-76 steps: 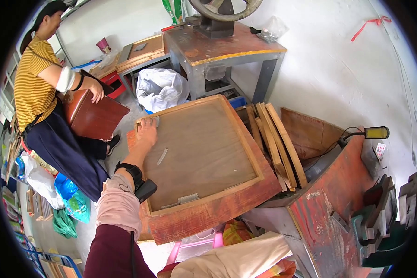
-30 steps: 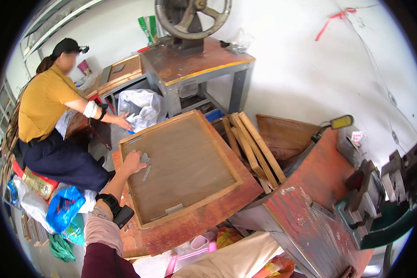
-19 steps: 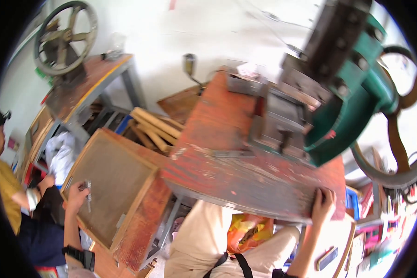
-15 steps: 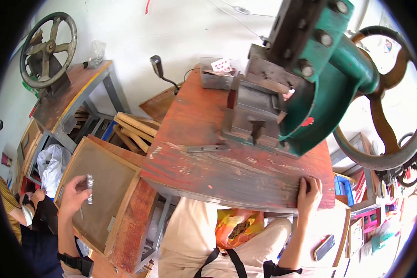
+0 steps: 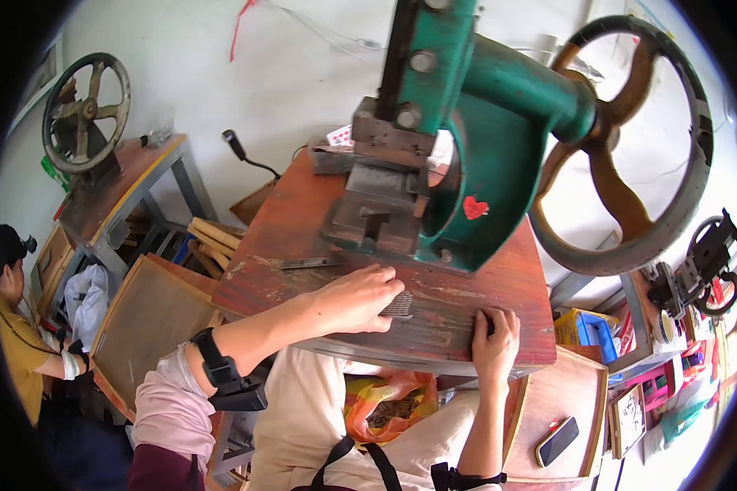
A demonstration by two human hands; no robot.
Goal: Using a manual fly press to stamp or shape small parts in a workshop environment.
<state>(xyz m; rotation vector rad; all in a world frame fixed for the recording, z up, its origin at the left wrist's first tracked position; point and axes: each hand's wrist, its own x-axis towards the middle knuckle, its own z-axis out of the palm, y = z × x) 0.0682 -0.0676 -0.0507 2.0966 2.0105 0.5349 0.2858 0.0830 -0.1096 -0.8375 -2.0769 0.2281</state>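
Observation:
My left hand (image 5: pixel 367 299) reaches across over the wooden bench top (image 5: pixel 278 295). Its fingers are closed on a small ridged silver-grey metal piece (image 5: pixel 398 305), partly covered by the hand, at the bench surface. My right hand (image 5: pixel 495 344) rests on the bench's front edge near the right corner, fingers bent and a little apart, with nothing seen in it. Just beyond my left hand stands a green hand press (image 5: pixel 499 196) with a steel block die (image 5: pixel 381 214) under its ram. A flat metal bar (image 5: pixel 311 263) lies left of the die.
A large handwheel (image 5: pixel 630 180) juts out at the press's right. Low at left is a wooden-framed tray (image 5: pixel 151 315); a phone (image 5: pixel 557 442) lies on another tray at right. An orange-yellow bag (image 5: pixel 389 409) sits between my legs. Another person (image 5: pixel 24 335) works at far left.
My left hand has swung from above the left tray to the bench top, bringing the ridged metal piece. My right hand stays on the bench edge. The view has shifted to the right.

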